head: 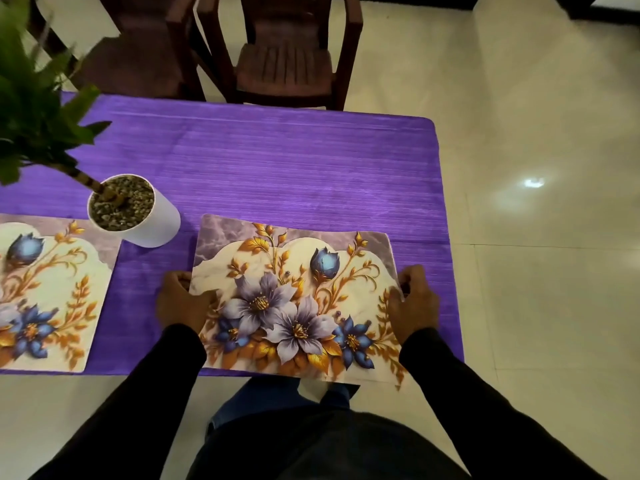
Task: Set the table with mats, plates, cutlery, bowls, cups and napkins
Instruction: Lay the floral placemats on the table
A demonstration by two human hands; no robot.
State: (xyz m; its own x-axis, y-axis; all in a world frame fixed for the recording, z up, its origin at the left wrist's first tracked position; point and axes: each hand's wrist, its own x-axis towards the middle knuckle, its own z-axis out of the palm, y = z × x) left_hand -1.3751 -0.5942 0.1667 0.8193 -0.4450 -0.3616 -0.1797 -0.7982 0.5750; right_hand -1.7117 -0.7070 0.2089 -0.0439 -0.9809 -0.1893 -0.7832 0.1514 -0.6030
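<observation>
A floral mat [294, 299] lies on the near right part of the worktop [277, 161], its front edge hanging a little past the worktop's near edge. It shows purple and blue flowers with gold leaves on a pale marbled ground, with a grey-purple band along the far side.

The left hand [181, 301] grips the mat's left edge, fingers [180, 277] curled around it. The right hand [412, 301] grips the right edge the same way, its fingers [410, 277] clenched over the border, which bends up slightly there. Both arms wear dark sleeves [460, 382].

A second mat [52, 292] of the same pattern lies flat at the near left, cut off by the picture's edge, and well apart from the first. Between the two, a little farther back, stands a white pot [149, 216] filled with pebbles; its base touches or overlaps the far right corner of the second mat, and it stands just beside the far left corner of the held mat. A green plant [31, 98] rises from it, leaning left.

A purple cloth covers the worktop. Beyond the far edge stands a dark brown chair [287, 60], with another [138, 57] to its left. The floor [536, 168] is pale glossy tile, with a bright reflection on the right.
</observation>
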